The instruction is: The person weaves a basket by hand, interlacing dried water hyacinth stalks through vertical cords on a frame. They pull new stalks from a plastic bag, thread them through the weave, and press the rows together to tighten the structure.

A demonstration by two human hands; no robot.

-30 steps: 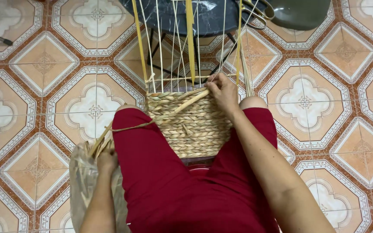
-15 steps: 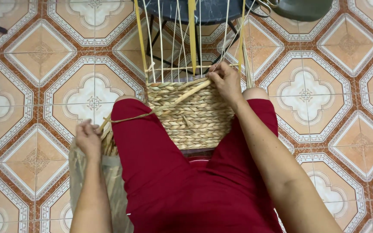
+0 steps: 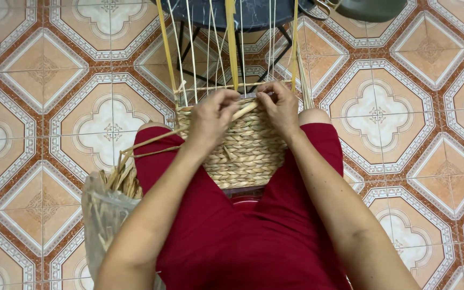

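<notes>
— What filled the frame?

— A patterned tile floor ran to every edge. The person's lap in red shorts took the lower centre, and a dark round table sat at the top centre.

— And the work itself?

— A half-woven basket of braided straw rested between the knees at the centre, with thin upright stakes rising from its rim toward the top.

— The hands?

— Both were at the rim. The left hand had its fingers curled narrowly around a pale weaving strand; the right hand pinched the same strand just beside it.

— Anything smaller?

— A clear bag of loose straw stood at the lower left.
</notes>
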